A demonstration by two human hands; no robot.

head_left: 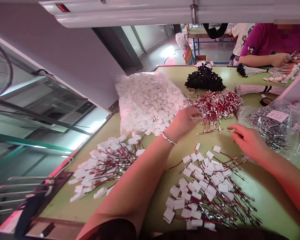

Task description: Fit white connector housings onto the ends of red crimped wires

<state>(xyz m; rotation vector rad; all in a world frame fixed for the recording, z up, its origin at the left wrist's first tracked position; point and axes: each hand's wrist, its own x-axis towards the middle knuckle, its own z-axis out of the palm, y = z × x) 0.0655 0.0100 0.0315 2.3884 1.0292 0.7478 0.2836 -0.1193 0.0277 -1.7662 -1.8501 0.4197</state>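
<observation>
My left hand [185, 121], with a bracelet at its wrist, reaches to the left edge of a heap of short red wires with metal terminals [216, 105]. It is smeared by motion, so its grip is unclear. My right hand [248, 140] is at the heap's front right, thumb and forefinger close together on the end of a thin wire [224, 129]. In front of me lies a pile of red wires with white connector housings [210, 176]. Left of my forearm is a second such pile [105, 163].
A clear bag of white housings [150, 100] lies open at the back left. Black connectors [205, 78] are heaped behind the wires. On the right are a bag of metal parts [270, 123] and black tape [266, 100]. Across the table a person [272, 43] handles white cables [277, 71].
</observation>
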